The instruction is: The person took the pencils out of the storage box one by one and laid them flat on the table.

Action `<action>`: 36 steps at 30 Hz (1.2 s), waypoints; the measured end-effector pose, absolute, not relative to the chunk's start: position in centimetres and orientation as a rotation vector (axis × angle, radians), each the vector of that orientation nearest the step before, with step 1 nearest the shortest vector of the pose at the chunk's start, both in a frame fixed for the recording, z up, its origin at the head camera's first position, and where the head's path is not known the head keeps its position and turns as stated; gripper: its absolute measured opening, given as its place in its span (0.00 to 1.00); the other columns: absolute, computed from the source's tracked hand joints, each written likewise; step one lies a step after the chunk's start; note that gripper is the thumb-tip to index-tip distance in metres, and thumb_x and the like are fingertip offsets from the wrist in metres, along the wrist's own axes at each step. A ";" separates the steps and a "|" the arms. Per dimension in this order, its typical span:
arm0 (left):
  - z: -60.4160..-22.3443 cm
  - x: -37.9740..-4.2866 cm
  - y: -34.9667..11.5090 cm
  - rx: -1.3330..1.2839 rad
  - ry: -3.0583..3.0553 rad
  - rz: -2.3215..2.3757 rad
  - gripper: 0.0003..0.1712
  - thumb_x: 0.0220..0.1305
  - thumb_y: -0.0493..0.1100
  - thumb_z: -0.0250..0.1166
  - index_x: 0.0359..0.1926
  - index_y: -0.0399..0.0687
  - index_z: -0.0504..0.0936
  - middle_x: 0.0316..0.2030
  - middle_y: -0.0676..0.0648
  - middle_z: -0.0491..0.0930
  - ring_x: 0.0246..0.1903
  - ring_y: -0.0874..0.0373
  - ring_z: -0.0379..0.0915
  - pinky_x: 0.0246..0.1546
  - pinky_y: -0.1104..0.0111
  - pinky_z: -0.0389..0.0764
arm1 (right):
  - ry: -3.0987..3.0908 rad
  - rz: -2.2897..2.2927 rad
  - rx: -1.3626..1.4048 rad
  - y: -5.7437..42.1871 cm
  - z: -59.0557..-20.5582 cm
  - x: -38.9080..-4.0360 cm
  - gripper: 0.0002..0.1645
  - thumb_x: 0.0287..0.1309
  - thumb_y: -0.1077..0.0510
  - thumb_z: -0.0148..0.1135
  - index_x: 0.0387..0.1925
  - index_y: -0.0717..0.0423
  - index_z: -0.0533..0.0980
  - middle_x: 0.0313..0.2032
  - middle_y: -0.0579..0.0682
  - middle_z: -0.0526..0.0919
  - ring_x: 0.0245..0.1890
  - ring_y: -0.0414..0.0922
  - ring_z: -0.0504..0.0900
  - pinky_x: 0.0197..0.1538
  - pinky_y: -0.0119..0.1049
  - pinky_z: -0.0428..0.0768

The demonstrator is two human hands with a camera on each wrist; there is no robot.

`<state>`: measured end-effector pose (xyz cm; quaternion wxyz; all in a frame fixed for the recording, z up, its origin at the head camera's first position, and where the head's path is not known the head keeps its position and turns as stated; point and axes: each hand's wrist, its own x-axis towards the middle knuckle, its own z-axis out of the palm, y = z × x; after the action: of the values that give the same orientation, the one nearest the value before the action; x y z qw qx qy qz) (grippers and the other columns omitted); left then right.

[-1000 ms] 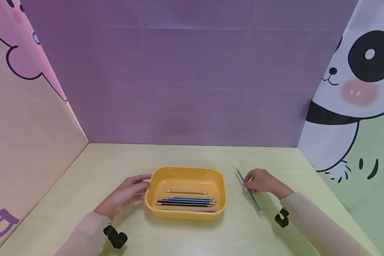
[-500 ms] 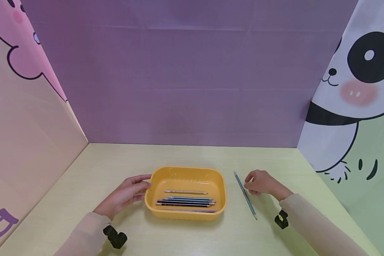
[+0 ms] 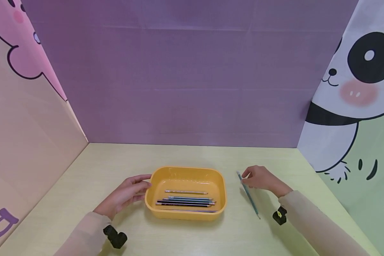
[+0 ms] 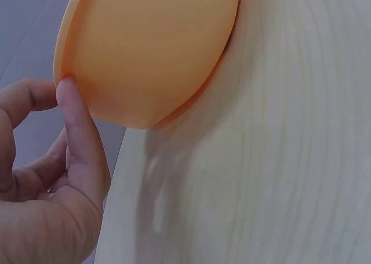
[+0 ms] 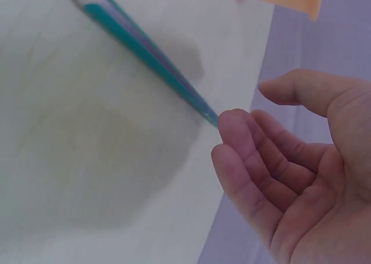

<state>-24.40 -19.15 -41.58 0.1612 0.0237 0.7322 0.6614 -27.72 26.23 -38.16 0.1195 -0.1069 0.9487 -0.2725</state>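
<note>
A yellow plastic tray (image 3: 185, 174) stands mid-table with several pencils (image 3: 188, 201) lying lengthwise in it. My left hand (image 3: 124, 193) holds the tray at its left end. In the left wrist view the thumb (image 4: 81, 130) presses on the wall just below the rim, and the index finger meets the rim from the other side. Right of the tray, my right hand (image 3: 259, 177) has its fingertips on a teal pencil (image 3: 251, 201) near the far end. The pencil slants, with its sharpened tip towards me. In the right wrist view, fingers hide the pencil's far end.
The pale wooden table (image 3: 179, 238) ends at a purple back wall (image 3: 192, 89). Printed side panels with a pink figure (image 3: 25, 53) and a panda (image 3: 355, 71) close it in left and right. A dark wrist camera (image 3: 115, 236) sits on the left wrist, another (image 3: 280, 216) on the right.
Half a second ago the teal pencil lay just apart from my right fingertips. Now the fingers are at it again and it sits slightly further right. The left hand and tray stay put.
</note>
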 end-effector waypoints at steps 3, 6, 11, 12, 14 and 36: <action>-41.5 -24.4 -19.1 0.060 2.097 1.887 0.34 0.71 0.42 0.61 0.72 0.31 0.62 0.54 0.38 0.78 0.47 0.53 0.79 0.47 0.65 0.83 | 2.775 -0.822 -0.332 26.2 -37.7 -27.9 0.13 0.64 0.58 0.64 0.45 0.64 0.79 0.32 0.50 0.83 0.30 0.47 0.82 0.35 0.40 0.82; -41.6 -24.5 -19.1 0.057 2.102 1.880 0.34 0.72 0.42 0.61 0.72 0.32 0.62 0.55 0.38 0.77 0.47 0.53 0.79 0.47 0.66 0.83 | 2.779 -0.836 -0.356 26.0 -37.2 -28.1 0.13 0.64 0.58 0.64 0.45 0.63 0.79 0.33 0.52 0.84 0.31 0.48 0.82 0.35 0.40 0.82; -41.6 -24.5 -19.2 0.071 2.103 1.877 0.35 0.71 0.42 0.61 0.72 0.31 0.62 0.55 0.38 0.77 0.47 0.53 0.79 0.47 0.66 0.83 | 2.788 -0.831 -0.410 25.3 -36.3 -28.4 0.11 0.65 0.57 0.64 0.44 0.61 0.80 0.32 0.52 0.85 0.31 0.51 0.83 0.34 0.38 0.81; -41.6 -24.5 -19.2 0.073 2.102 1.878 0.35 0.71 0.42 0.61 0.72 0.31 0.62 0.55 0.38 0.77 0.47 0.53 0.79 0.47 0.66 0.83 | 2.789 -0.825 -0.418 25.2 -36.1 -28.4 0.11 0.64 0.57 0.64 0.43 0.60 0.80 0.32 0.53 0.85 0.32 0.51 0.83 0.34 0.38 0.81; -41.5 -24.5 -19.2 0.073 2.104 1.876 0.34 0.71 0.42 0.61 0.72 0.31 0.62 0.55 0.38 0.77 0.47 0.53 0.79 0.47 0.65 0.83 | 2.793 -0.806 -0.432 24.8 -35.7 -28.6 0.10 0.64 0.57 0.64 0.43 0.60 0.81 0.32 0.53 0.85 0.32 0.52 0.83 0.34 0.38 0.81; -41.7 -24.6 -19.1 0.038 2.099 1.884 0.34 0.71 0.42 0.61 0.72 0.32 0.62 0.54 0.39 0.77 0.44 0.54 0.78 0.46 0.67 0.83 | 2.802 -0.746 -0.623 20.1 -32.4 -28.8 0.09 0.63 0.56 0.66 0.42 0.56 0.82 0.29 0.44 0.83 0.28 0.42 0.81 0.36 0.37 0.81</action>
<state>-24.61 -19.08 -41.70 0.1597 0.0134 0.7347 0.6592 -28.78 20.05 -32.38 0.0876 -0.2091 0.9412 -0.2506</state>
